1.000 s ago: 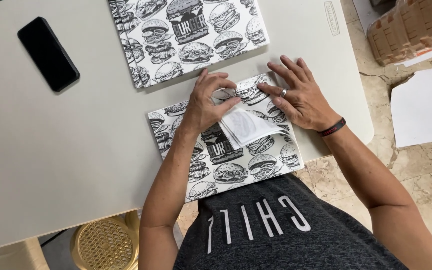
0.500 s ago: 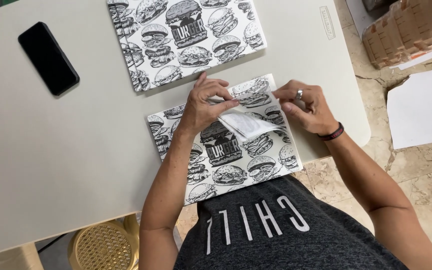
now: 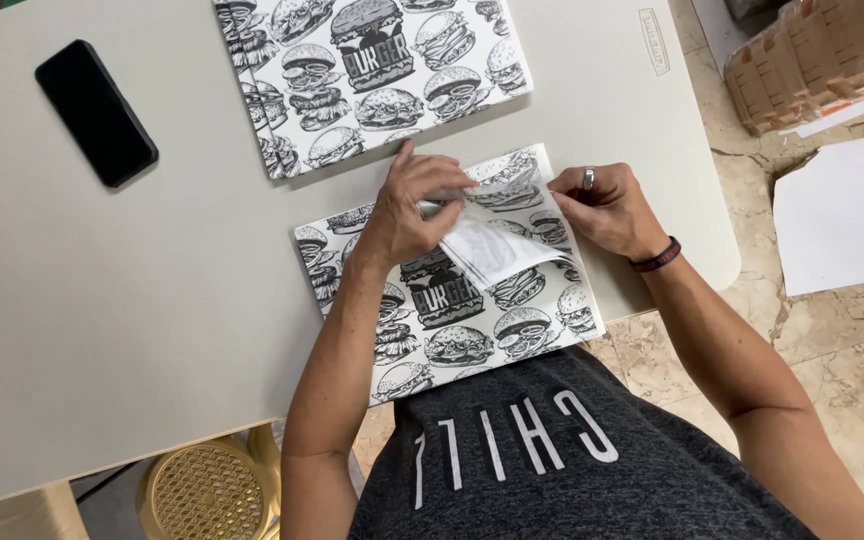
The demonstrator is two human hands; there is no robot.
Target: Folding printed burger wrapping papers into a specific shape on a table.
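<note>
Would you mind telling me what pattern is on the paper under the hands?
Black-and-white burger drawings cover the paper sheet; the head view shows it best.

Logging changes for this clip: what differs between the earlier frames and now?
The right hand, flat with spread fingers a second ago, has closed to a pinch on the printed paper sheet; with the left hand it has lifted the folded corner higher. The second printed sheet, black phone and table lie as before.

Left hand (image 3: 414, 212), right hand (image 3: 607, 208): fingers pinched.
</note>
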